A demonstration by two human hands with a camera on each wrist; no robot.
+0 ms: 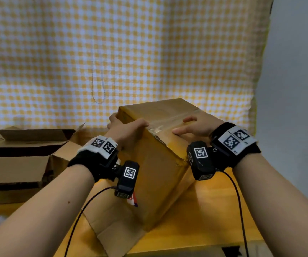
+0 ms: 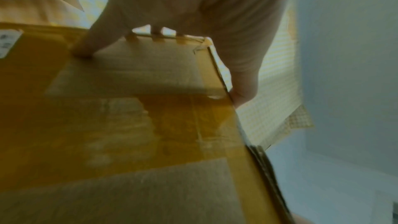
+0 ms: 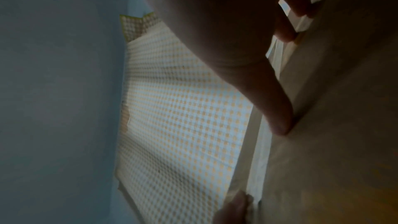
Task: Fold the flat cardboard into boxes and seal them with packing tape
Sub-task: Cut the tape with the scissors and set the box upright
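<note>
Standing tilted at the centre of the head view, the box (image 1: 160,164) is held by both hands over a flat cardboard (image 1: 116,229) on the table (image 1: 205,210). The left hand (image 1: 125,130) is curled around the box's left upper edge, thumb on top and fingers down the far side. The right hand (image 1: 197,127) is laid on the top with loosely spread fingers, beside the clear tape (image 1: 166,120) along the seam. At the left of the frame, open boxes (image 1: 20,156) are seen. A checked cloth (image 1: 112,52) is hung behind.
</note>
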